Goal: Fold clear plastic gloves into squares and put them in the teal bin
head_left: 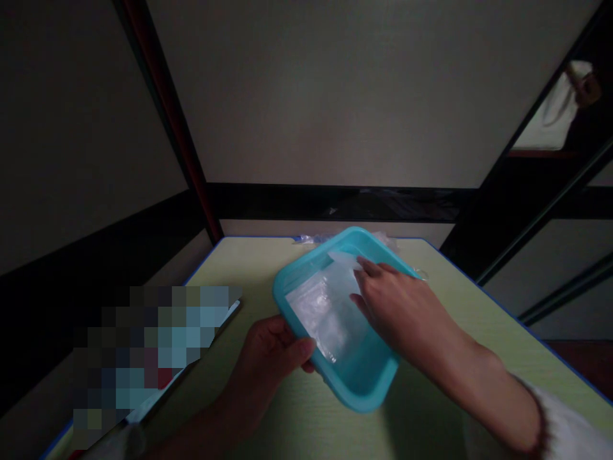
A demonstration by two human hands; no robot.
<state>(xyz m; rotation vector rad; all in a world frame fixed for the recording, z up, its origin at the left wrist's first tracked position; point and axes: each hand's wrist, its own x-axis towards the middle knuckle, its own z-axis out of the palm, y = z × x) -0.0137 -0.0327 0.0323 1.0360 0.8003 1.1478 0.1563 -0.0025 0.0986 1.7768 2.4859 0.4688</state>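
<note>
A turquoise plastic tray [364, 388] sits tilted on the pale green table [249, 262]. My left hand [272, 358] grips the tray's near left rim, thumb on top of the edge. Inside the tray lie clear plastic bags [320, 306]. My right hand [393, 303] reaches into the tray from the right, its fingertips pinched on the upper edge of a clear bag.
More crumpled clear plastic [311, 239] lies behind the tray at the table's far edge. A blurred-out flat object [158, 345] overhangs the table's left edge. Dark frame posts [167, 115] and a wall stand behind the table.
</note>
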